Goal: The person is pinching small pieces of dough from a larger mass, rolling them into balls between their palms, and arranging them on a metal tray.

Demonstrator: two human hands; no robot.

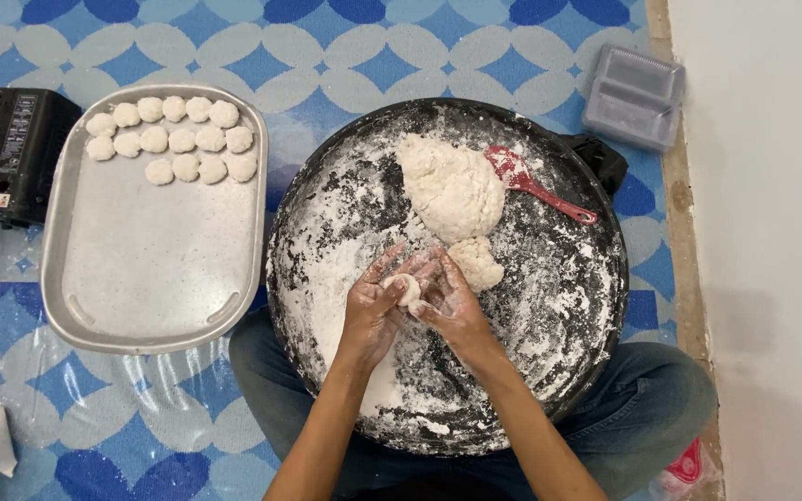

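Forearms reach in from the near edge and meet over the middle of a large round black pan [596, 306] dusted with flour. The left hand [375, 306] and the right hand [452, 301] are pressed together, palms turned toward each other, both coated in flour. Between them sits one small dough ball [407, 289]; the fingers [392, 264] of both hands curl around it, grasping it from either side above the floury pan bottom.

Just beyond the hands, a small torn-off dough piece [477, 263] lies in the pan, touching the near edge of one big dough mass [450, 188] farther back. One red plastic scraper [531, 183] lies to the right of the big mass, handle pointing right.

Left of the pan, touching or just beside its rim, rests one oval metal tray [150, 269]. Twelve shaped dough discs [171, 140] sit at its far end in three rows: five, then four, then three.

One black portable gas stove [6, 153] stands at the far left, partly cut off. One grey plastic box [633, 96] lies at the far right by the wall. Everything rests on a blue and white patterned floor mat [327, 56]. The person sits cross-legged in blue jeans [661, 399], with the pan resting over their lap.
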